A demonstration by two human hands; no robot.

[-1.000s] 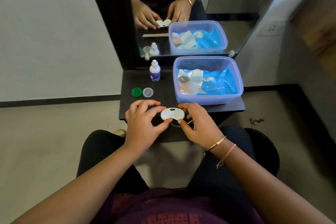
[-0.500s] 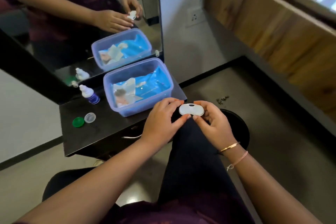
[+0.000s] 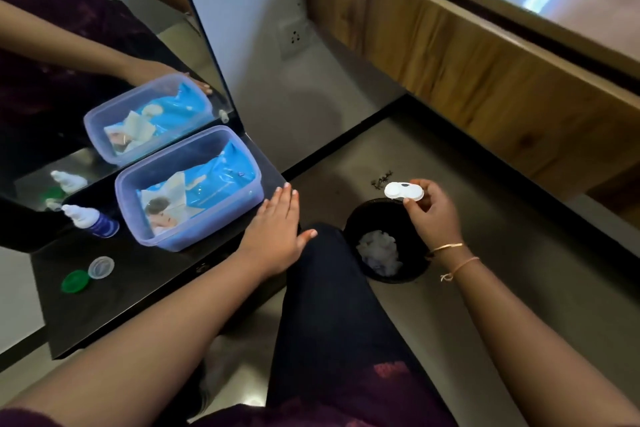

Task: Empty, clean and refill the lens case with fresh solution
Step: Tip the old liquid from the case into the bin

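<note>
Both your forearms are bare up to the near edge of the view, with no sleeve on either. Your right wrist carries two thin bands: a gold-coloured bangle (image 3: 446,247) nearer the hand and, just behind it, a slim pinkish cord bracelet (image 3: 463,266) with a small knot hanging from it. Your left wrist wears nothing. Your top (image 3: 311,412) is dark maroon with a reddish printed pattern, seen at the near edge. Your trousers (image 3: 332,295) are plain and very dark.
</note>
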